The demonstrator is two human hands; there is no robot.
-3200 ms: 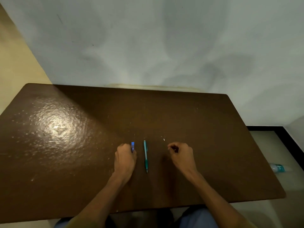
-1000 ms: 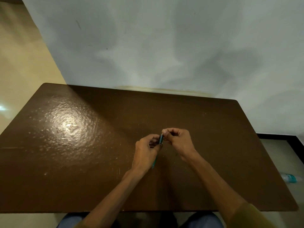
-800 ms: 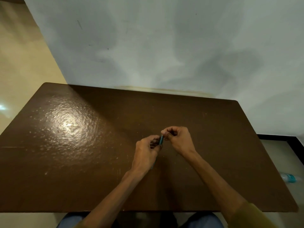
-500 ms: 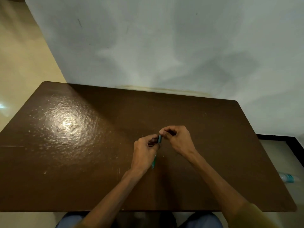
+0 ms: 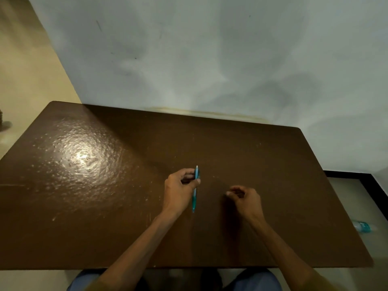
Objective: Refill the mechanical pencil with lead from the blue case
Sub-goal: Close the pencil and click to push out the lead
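Grip, left hand (image 5: 178,191): thumb and fingers clamped on slim teal mechanical pencil (image 5: 195,190), held above glossy brown counter (image 5: 88,185). Right hand (image 5: 245,199): right of pencil, apart, fingertips curled together; contents indiscernible.

There is one view only, from a camera worn on the person's head, looking forward and steeply down. It sits above the near edge of the brown table (image 5: 273,156), so the whole tabletop spreads out below, with the pale wall (image 5: 210,59) rising behind it. Both forearms reach in from the bottom edge toward the middle. The wide lens bows the table's edges. Floor (image 5: 23,66) shows at the left and at the right.
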